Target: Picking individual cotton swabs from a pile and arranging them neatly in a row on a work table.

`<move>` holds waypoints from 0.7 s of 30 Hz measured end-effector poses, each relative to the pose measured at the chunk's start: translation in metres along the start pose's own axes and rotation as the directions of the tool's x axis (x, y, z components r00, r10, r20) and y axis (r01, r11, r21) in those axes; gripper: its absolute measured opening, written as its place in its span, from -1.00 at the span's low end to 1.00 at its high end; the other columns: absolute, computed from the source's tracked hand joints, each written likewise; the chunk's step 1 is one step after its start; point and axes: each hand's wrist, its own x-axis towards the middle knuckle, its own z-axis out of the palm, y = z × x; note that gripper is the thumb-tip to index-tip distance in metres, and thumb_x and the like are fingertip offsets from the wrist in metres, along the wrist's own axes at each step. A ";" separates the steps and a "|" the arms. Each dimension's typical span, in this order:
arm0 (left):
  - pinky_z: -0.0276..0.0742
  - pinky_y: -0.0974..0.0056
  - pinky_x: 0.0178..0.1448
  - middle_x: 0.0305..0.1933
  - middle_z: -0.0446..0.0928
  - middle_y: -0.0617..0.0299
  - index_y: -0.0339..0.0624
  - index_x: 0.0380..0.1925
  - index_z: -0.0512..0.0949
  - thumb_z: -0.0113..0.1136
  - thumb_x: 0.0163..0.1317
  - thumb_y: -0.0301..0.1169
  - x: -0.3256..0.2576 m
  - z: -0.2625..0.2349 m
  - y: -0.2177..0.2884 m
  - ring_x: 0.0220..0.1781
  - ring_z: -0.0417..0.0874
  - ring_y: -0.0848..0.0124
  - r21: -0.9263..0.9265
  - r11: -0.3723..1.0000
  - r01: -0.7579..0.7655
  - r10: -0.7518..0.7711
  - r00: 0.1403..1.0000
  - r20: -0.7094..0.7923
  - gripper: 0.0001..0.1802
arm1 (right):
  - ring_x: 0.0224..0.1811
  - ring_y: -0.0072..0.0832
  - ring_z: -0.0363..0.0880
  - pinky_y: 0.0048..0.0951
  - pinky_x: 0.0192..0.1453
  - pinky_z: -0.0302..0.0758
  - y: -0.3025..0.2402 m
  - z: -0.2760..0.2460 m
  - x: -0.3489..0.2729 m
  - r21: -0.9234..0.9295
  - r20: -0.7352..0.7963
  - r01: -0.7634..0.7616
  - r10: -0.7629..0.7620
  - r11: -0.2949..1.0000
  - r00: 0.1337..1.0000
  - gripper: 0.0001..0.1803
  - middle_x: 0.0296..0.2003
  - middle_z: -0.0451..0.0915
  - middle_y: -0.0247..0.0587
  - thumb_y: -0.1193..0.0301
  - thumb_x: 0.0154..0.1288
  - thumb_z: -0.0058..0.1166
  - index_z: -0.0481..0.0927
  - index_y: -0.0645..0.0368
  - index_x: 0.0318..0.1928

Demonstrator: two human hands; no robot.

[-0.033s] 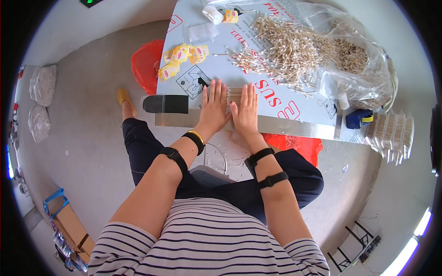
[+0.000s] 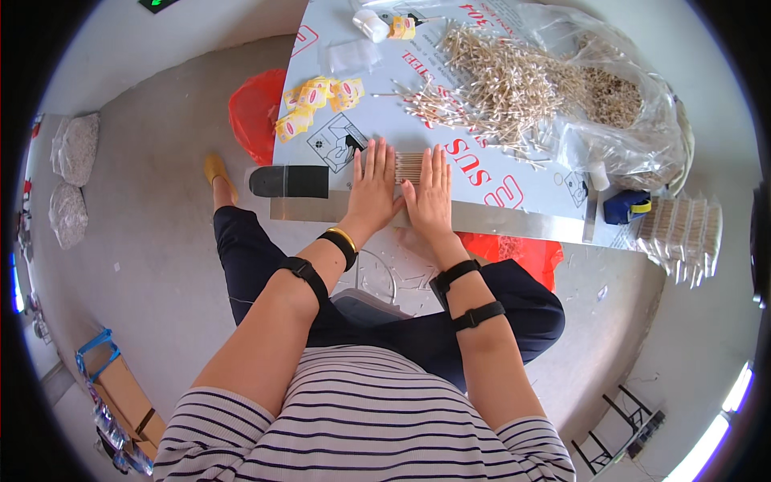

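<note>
A neat row of cotton swabs [image 2: 409,167] lies side by side near the front edge of the table [image 2: 522,173]. My left hand [image 2: 373,189] rests flat along the row's left end, fingers stretched out. Along its right end lies my right hand [image 2: 431,197], also flat with fingers extended. Both thumbs come close together just below the row. Farther back, a large loose heap of cotton swabs [image 2: 510,84] spreads out from a clear plastic bag [image 2: 662,108]. Several small yellow-and-white packets [image 2: 309,103] lie to the left.
A black strap-like piece [image 2: 289,181] overhangs the table's left edge. At the right corner sit a dark blue item with a yellow part [image 2: 626,207] and stacked clear packs of swabs [image 2: 681,233]. Red plastic bags [image 2: 257,116] hang beside and below the table. A white roll [image 2: 370,26] stands at the back.
My right hand and forearm have shifted very slightly to the right. Everything else looks the same.
</note>
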 end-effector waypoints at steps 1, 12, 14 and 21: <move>-0.37 -0.31 0.74 0.72 -0.11 -0.28 -0.50 0.59 0.02 0.04 0.40 0.10 0.000 -0.001 0.000 0.78 -0.22 -0.14 -0.018 1.000 -0.004 0.004 1.000 0.009 0.03 | 0.75 0.04 -0.23 0.07 0.76 -0.26 0.002 -0.004 -0.003 -0.029 0.022 0.031 -0.030 0.999 0.999 -0.09 0.66 -0.10 0.23 -0.01 0.57 -0.06 0.00 0.37 0.63; -0.37 -0.29 0.75 0.72 -0.11 -0.30 -0.50 0.60 -0.02 0.01 0.38 0.20 0.000 -0.001 -0.003 0.78 -0.22 -0.13 -0.021 1.000 -0.009 0.009 1.000 -0.008 0.10 | 0.75 -0.02 -0.22 0.09 0.75 -0.27 0.002 -0.010 -0.003 -0.129 0.079 0.076 -0.066 0.989 0.995 -0.11 0.68 -0.10 0.13 0.02 0.55 -0.02 0.03 0.29 0.64; -0.37 -0.29 0.74 0.72 -0.11 -0.30 -0.49 0.60 -0.03 0.02 0.39 0.21 -0.003 -0.002 -0.005 0.78 -0.22 -0.13 -0.086 0.996 -0.017 0.014 0.999 -0.042 0.11 | 0.75 -0.01 -0.23 0.09 0.75 -0.27 0.001 -0.015 -0.001 -0.078 0.029 0.070 -0.068 0.994 0.997 -0.13 0.68 -0.10 0.13 0.06 0.56 -0.03 0.02 0.28 0.65; -0.05 -0.25 0.65 0.57 0.22 -0.16 -0.34 0.50 0.17 0.21 0.40 -0.01 0.008 -0.020 -0.011 0.61 0.19 -0.10 -0.305 0.952 -0.025 -0.028 0.985 -0.170 -0.13 | 0.63 0.02 0.13 0.09 0.70 0.00 0.047 -0.033 0.002 -0.165 -0.227 -0.101 0.062 0.981 0.972 -0.45 0.55 0.28 0.01 0.28 0.60 -0.09 0.38 0.22 0.49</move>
